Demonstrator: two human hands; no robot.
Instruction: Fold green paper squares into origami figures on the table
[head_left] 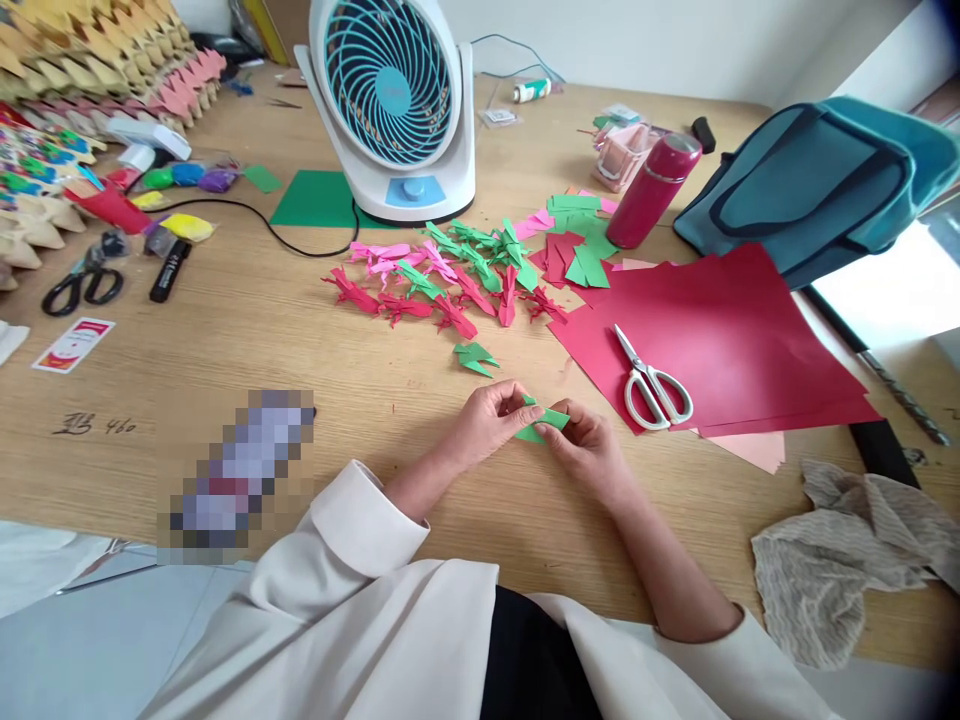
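Near the middle of the near edge of the worktop, a piece of green paper is held between two hands. The left hand's grip is pinched on its left end, thumb on top; the right hand's grip is pinched on its right end. Just beyond the hands, toward the far edge, lies a folded green piece, and past that a cluster of pink, green and red paper figures, some touching. A white fan stands behind them by the far edge. Toward the right edge, white-handled scissors rest open on large red sheets, with a red bottle and a blue bag near the far right corner. A crumpled cloth lies at the near right corner
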